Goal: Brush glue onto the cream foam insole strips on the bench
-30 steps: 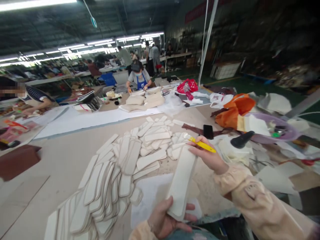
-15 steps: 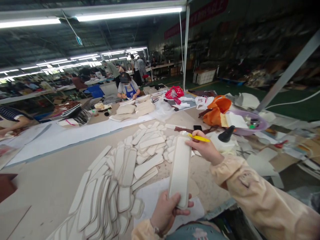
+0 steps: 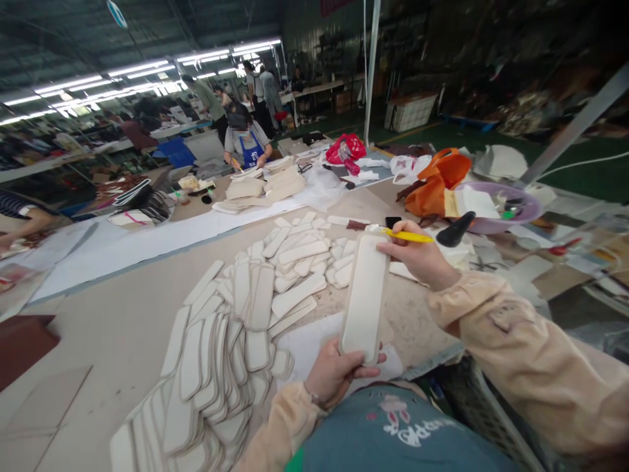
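My left hand [image 3: 335, 375] grips the near end of a long cream padded strip [image 3: 364, 298] and holds it upright above the table. My right hand [image 3: 417, 257] is closed on a yellow-handled brush [image 3: 403, 235] whose pale tip rests at the strip's far end. Both arms wear beige sleeves. To the left, several matching cream strips [image 3: 236, 328] lie fanned out in overlapping rows on the tan tabletop [image 3: 113, 308]. A white sheet [image 3: 307, 341] lies under my left hand.
A black-handled tool [image 3: 457, 229], a purple basin [image 3: 496, 210] and an orange bag [image 3: 437, 183] sit at the right. A white band [image 3: 147, 239] crosses the table. A person in a blue apron [image 3: 244, 141] works at the far end; another person's arm [image 3: 22, 223] is at the left.
The camera view has tilted down and shifted; my blue shirt now shows at the bottom. Both hands keep their hold, with the strip raised slightly and the brush still at its far end.
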`<state>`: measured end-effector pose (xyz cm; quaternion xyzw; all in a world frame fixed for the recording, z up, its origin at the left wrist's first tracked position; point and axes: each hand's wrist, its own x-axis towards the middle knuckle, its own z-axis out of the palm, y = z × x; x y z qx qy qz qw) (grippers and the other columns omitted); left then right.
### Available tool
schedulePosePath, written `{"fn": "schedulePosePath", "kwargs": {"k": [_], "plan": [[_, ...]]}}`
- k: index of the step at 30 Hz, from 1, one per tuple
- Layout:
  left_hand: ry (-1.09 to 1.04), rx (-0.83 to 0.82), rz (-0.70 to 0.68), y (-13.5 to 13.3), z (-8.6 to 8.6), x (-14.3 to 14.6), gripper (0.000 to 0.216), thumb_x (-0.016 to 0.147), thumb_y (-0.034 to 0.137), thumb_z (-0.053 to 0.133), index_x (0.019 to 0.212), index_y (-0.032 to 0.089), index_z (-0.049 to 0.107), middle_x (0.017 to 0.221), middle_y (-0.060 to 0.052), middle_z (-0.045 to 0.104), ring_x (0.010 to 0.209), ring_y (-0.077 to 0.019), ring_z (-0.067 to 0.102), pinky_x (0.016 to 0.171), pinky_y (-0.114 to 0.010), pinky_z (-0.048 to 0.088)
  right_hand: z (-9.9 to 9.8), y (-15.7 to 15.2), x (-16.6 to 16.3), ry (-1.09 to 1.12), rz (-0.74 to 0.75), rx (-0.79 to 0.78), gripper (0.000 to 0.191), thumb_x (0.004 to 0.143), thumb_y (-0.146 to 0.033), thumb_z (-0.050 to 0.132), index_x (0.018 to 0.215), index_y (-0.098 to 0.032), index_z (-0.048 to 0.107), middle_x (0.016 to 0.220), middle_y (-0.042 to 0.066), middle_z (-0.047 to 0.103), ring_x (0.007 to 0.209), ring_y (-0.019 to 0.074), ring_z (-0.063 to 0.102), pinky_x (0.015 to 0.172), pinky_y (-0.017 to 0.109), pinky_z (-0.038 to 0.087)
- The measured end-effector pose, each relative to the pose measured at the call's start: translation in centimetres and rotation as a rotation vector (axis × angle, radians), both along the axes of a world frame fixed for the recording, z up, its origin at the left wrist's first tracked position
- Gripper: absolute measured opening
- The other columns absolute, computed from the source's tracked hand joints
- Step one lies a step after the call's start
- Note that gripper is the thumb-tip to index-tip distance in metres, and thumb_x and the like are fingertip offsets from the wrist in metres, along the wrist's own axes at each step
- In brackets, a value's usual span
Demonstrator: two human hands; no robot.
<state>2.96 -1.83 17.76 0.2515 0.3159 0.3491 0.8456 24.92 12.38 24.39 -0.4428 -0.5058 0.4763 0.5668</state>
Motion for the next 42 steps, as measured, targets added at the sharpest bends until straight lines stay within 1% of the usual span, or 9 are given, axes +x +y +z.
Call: {"fn": "schedulePosePath", "kwargs": {"k": [4,7,15,23,29,33,37,40,42], "plan": [[0.033,-0.026,0.009,-0.1,-0.1,0.1,0.047,0.066,0.027,0.076,0.107,0.008,0.062,0.104,-0.016,0.066,0.094,-0.0276,0.065,0.065,-0.021,0.056,-0.6,0.2,0.2,0.018,0.026,-0.028,0.039,0.067,-0.028,0.074,0.088,-0.024,0.042,0.071,-0.007,0.050,0.059,0.0089,0.052,0.052,0.023,0.048],[0.042,-0.035,0.014,-0.3,-0.2,0.2,0.048,0.066,0.028,0.076,0.107,0.009,0.061,0.103,-0.016,0.066,0.093,-0.0275,0.065,0.064,-0.020,0.055,-0.9,0.2,0.2,-0.005,0.009,-0.037,0.038,0.067,-0.031,0.074,0.087,-0.024,0.043,0.072,-0.007,0.050,0.060,0.0090,0.052,0.051,0.022,0.047],[0.047,-0.065,0.059,-0.2,-1.2,0.1,0.051,0.066,0.028,0.077,0.109,0.010,0.058,0.102,-0.016,0.066,0.090,-0.0266,0.067,0.062,-0.022,0.056,-0.7,0.4,-0.4,-0.082,-0.013,-0.031,0.039,0.065,-0.039,0.075,0.083,-0.023,0.044,0.070,-0.007,0.046,0.057,0.0084,0.047,0.049,0.022,0.046],[0.067,-0.061,0.009,0.3,-2.5,-0.1,0.050,0.066,0.033,0.075,0.109,0.012,0.058,0.104,-0.015,0.066,0.090,-0.0259,0.066,0.065,-0.024,0.054,-1.3,1.1,-0.4,-0.124,-0.026,-0.036,0.038,0.067,-0.041,0.073,0.084,-0.024,0.043,0.067,-0.007,0.045,0.054,0.0087,0.044,0.048,0.022,0.043],[0.078,0.040,-0.028,2.0,-1.8,-0.6,0.057,0.061,0.041,0.078,0.106,0.012,0.061,0.093,-0.011,0.067,0.080,-0.0205,0.064,0.065,-0.025,0.050,-1.4,1.3,-0.4,-0.216,-0.053,0.011,0.034,0.071,-0.039,0.070,0.085,-0.024,0.044,0.067,-0.007,0.043,0.055,0.0087,0.042,0.050,0.022,0.039],[0.062,0.071,0.024,4.1,-1.5,-0.7,0.056,0.066,0.046,0.073,0.108,0.012,0.061,0.095,-0.011,0.067,0.079,-0.0201,0.063,0.068,-0.028,0.048,-1.6,1.6,-0.8,-0.251,-0.061,0.010,0.033,0.071,-0.039,0.070,0.084,-0.024,0.044,0.065,-0.007,0.043,0.055,0.0093,0.041,0.051,0.022,0.038],[0.142,0.069,0.128,5.9,-2.2,-0.1,0.043,0.068,0.042,0.072,0.096,0.011,0.065,0.081,-0.007,0.069,0.070,-0.0158,0.061,0.065,-0.025,0.045,-2.8,1.9,-1.4,-0.237,-0.035,-0.056,0.033,0.070,-0.041,0.071,0.084,-0.025,0.044,0.065,-0.006,0.045,0.055,0.0111,0.045,0.052,0.025,0.044],[0.201,0.052,0.184,6.7,-3.1,0.4,0.035,0.066,0.043,0.073,0.077,0.011,0.064,0.065,-0.003,0.065,0.056,-0.0111,0.055,0.056,-0.022,0.041,-4.5,2.2,-1.7,-0.228,0.006,-0.134,0.033,0.070,-0.042,0.071,0.084,-0.026,0.045,0.065,-0.006,0.048,0.056,0.0126,0.049,0.052,0.026,0.047],[0.230,0.035,0.213,7.2,-3.9,0.3,0.035,0.064,0.044,0.075,0.068,0.012,0.060,0.059,-0.001,0.062,0.050,-0.0086,0.050,0.052,-0.021,0.038,-6.0,2.5,-1.8,-0.238,0.025,-0.181,0.032,0.071,-0.044,0.069,0.086,-0.026,0.046,0.065,-0.006,0.052,0.057,0.0140,0.052,0.053,0.027,0.050]]}}
